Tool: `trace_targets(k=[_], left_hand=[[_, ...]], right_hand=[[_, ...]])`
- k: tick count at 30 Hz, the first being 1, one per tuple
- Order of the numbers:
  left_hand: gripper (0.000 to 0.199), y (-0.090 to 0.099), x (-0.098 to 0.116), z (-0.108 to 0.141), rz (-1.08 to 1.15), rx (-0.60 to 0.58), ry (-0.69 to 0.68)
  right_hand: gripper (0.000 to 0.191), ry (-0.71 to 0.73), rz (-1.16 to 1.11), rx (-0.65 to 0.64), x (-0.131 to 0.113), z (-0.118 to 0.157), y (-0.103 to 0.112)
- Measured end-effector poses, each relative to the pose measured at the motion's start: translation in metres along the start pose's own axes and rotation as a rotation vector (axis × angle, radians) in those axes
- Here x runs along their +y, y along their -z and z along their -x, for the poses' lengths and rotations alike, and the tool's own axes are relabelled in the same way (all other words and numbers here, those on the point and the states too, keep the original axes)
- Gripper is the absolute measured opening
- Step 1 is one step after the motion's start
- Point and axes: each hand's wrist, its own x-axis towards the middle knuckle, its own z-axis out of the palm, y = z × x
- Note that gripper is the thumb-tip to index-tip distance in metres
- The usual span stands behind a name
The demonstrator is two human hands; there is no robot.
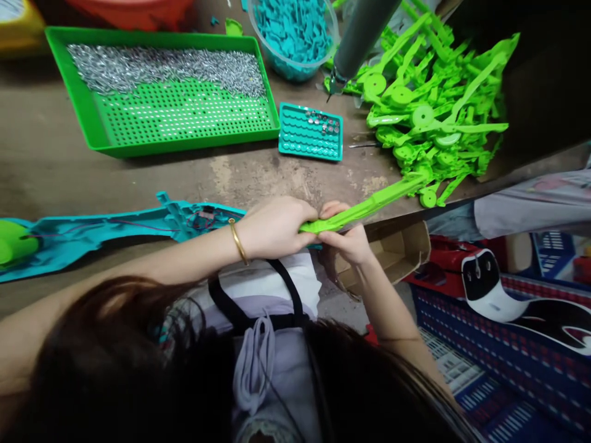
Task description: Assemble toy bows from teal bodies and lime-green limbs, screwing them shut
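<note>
A long bright green plastic part (378, 198) slants up to the right from my two hands, its far end against the green pile. My left hand (277, 226) has its fingers closed round the part's near end. Beside it, my right hand (344, 237) pinches the same part between thumb and fingers. A long teal plastic piece (111, 229) with thin wires and a round green end lies along the table's front edge, partly hidden behind my left wrist. Just beyond the hands sits a small teal tray (310, 132) with small metal pieces in its grooves.
A green perforated tray (184, 144) holds many metal screws. Behind stands a clear tub (295, 37) of teal parts. A grey tool (364, 37) hangs beside the green pile (434, 104). A cardboard box (392, 255) and blue crates (484, 344) stand below the table, right.
</note>
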Motion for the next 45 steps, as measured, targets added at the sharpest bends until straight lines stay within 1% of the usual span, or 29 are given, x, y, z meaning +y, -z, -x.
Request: trace_targets(k=[2, 5, 7, 10, 12, 13, 16, 18, 20, 21, 23, 25, 28, 29, 30, 32, 34, 39, 41, 43, 44, 45], left_hand=[[0.025, -0.003, 0.002, 0.001, -0.025, 0.024, -0.02], [0.023, -0.005, 0.006, 0.003, -0.077, 0.028, -0.016], [0.024, -0.003, 0.009, 0.006, -0.117, 0.019, 0.023], [0.034, 0.004, 0.011, 0.014, -0.218, -0.023, 0.143], [0.035, 0.01, 0.011, 0.019, -0.27, -0.057, 0.183], [0.033, 0.012, 0.011, 0.021, -0.279, -0.063, 0.181], [0.031, 0.013, 0.01, 0.023, -0.26, -0.035, 0.153], [0.031, 0.01, 0.01, 0.022, -0.261, -0.013, 0.147], [0.031, 0.008, 0.01, 0.021, -0.271, 0.0, 0.141], [0.032, 0.007, 0.01, 0.021, -0.274, 0.006, 0.135], [0.033, 0.007, 0.007, 0.019, -0.267, 0.011, 0.115], [0.035, 0.01, 0.004, 0.017, -0.242, 0.003, 0.095], [0.038, 0.015, -0.004, 0.013, -0.185, -0.022, 0.086], [0.037, 0.016, -0.007, 0.011, -0.157, -0.031, 0.08], [0.036, 0.017, -0.009, 0.01, -0.122, -0.039, 0.071], [0.035, 0.017, -0.013, 0.006, -0.049, -0.05, 0.048], [0.035, 0.016, -0.016, 0.003, 0.009, -0.056, 0.035], [0.033, 0.016, -0.021, -0.004, 0.061, -0.075, 0.001], [0.033, 0.017, -0.023, -0.006, 0.068, -0.089, -0.015], [0.035, 0.018, -0.025, -0.008, 0.073, -0.119, -0.02], [0.036, 0.019, -0.025, -0.008, 0.074, -0.138, -0.015], [0.036, 0.019, -0.026, -0.008, 0.074, -0.157, -0.007]], right_hand=[[0.021, 0.126, 0.049, 0.022, 0.002, 0.001, -0.01], [0.017, 0.242, 0.072, 0.03, 0.002, -0.002, -0.013], [0.017, 0.264, 0.08, 0.004, 0.001, -0.004, -0.01], [0.018, 0.26, 0.102, -0.041, -0.003, -0.004, -0.005], [0.019, 0.229, 0.094, -0.023, -0.004, -0.002, -0.005], [0.023, 0.191, 0.069, 0.001, -0.003, -0.001, -0.007], [0.038, 0.05, 0.002, 0.067, 0.002, 0.005, -0.016], [0.035, 0.03, 0.029, 0.103, 0.006, 0.007, -0.024], [0.025, 0.061, 0.077, 0.15, 0.007, 0.009, -0.03], [0.024, 0.069, 0.084, 0.174, 0.006, 0.009, -0.031], [0.025, 0.026, 0.082, 0.202, 0.003, 0.01, -0.032], [0.032, -0.085, 0.066, 0.185, -0.001, 0.011, -0.031], [0.055, -0.258, 0.027, 0.084, -0.001, 0.016, -0.028], [0.058, -0.288, 0.017, 0.05, 0.0, 0.018, -0.028], [0.057, -0.306, 0.013, 0.026, 0.002, 0.02, -0.028], [0.049, -0.326, 0.02, 0.005, 0.004, 0.022, -0.03], [0.044, -0.334, 0.027, 0.01, 0.006, 0.023, -0.032], [0.037, -0.298, 0.142, 0.084, 0.006, 0.026, -0.038], [0.043, -0.325, 0.147, 0.049, 0.004, 0.026, -0.033], [0.057, -0.347, 0.082, -0.006, -0.002, 0.02, -0.022], [0.062, -0.33, 0.047, 0.022, -0.007, 0.014, -0.014], [0.065, -0.295, 0.024, 0.091, -0.013, 0.007, -0.005]])
